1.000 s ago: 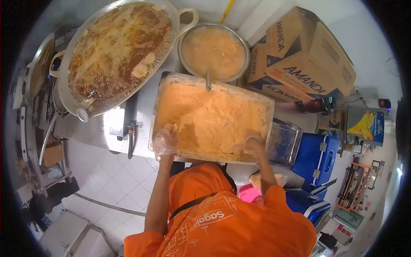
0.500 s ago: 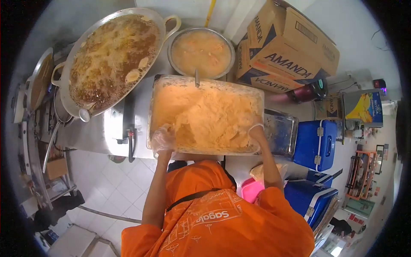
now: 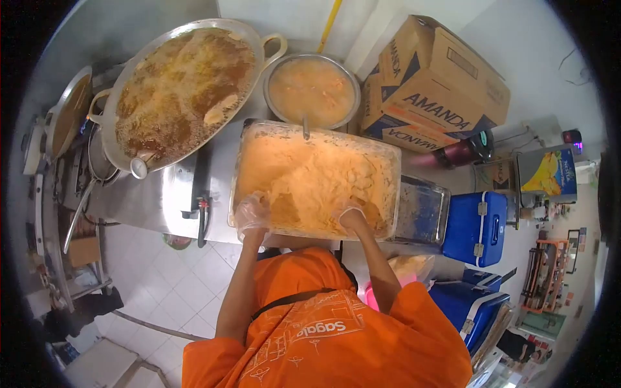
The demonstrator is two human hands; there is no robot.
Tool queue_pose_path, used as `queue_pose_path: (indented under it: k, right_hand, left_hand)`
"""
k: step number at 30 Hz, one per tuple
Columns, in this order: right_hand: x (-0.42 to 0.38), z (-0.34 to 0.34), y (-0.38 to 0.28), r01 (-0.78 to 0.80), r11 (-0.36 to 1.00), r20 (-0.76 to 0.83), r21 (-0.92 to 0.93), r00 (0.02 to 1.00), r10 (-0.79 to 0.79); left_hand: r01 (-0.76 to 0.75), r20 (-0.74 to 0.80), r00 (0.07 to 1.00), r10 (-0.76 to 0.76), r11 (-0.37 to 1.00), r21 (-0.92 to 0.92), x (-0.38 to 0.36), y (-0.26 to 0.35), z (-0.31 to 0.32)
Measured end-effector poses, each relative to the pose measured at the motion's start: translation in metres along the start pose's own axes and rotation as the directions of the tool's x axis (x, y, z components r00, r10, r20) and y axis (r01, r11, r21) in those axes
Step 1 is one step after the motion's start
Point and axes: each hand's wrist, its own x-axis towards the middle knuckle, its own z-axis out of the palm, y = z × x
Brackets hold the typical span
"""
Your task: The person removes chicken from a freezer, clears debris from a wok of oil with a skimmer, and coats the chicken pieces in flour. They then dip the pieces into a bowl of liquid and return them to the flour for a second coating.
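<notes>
A rectangular tub (image 3: 396, 194) holds a heap of orange-tinted flour or breading (image 3: 310, 165). At the tub's near left corner is my left hand (image 3: 253, 215), in a clear plastic glove, its fingers blurred against the flour. My right hand (image 3: 351, 216), also gloved, is at the near side of the tub, right of the middle, with its fingers sunk in the flour and hidden. Behind the tub stands a round metal bowl (image 3: 356, 87) of cloudy liquid with orange pieces; a handle sticks out over the tub's far rim.
A large wok (image 3: 187, 90) of bubbling oil sits at the left, with a strainer (image 3: 101, 155) beside it. Cardboard boxes (image 3: 440, 84) stand at the back right. An empty glass tray (image 3: 424, 210) and blue coolers (image 3: 475, 229) are to the right. A person is far off, lower right.
My right hand has moved left from the tub's right side toward the middle. My left hand stays by the near left corner. The whole view has shifted slightly.
</notes>
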Motion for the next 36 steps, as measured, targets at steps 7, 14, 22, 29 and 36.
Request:
queue_pose_path:
  k: [7,14,22,29,36]
  right_hand:
    - [0.004,-0.014,-0.111,-0.027,0.997,-0.025,0.075,0.999,0.029]
    - [0.044,-0.027,-0.153,0.02,0.972,-0.456,0.234,0.885,0.091]
    - [0.035,0.001,-0.183,0.359,0.918,-0.086,-0.167,0.922,-0.377]
    - [0.032,-0.007,-0.111,0.192,0.939,0.106,0.287,0.967,-0.23]
    - [0.008,-0.093,-0.122,-0.072,0.426,-0.009,0.902,0.983,0.183]
  left_hand:
    - [-0.104,-0.125,0.987,0.103,0.995,-0.005,0.001,-0.014,0.018]
    - [-0.041,-0.074,0.996,0.043,0.999,0.024,0.001,-0.009,0.009]
    - [-0.092,-0.081,0.993,0.091,0.996,-0.003,0.002,-0.024,0.025]
    - [-0.017,-0.033,0.999,0.017,1.0,0.001,-0.001,-0.008,0.006]
    - [-0.109,-0.161,0.983,0.091,0.988,-0.109,0.005,-0.024,0.03]
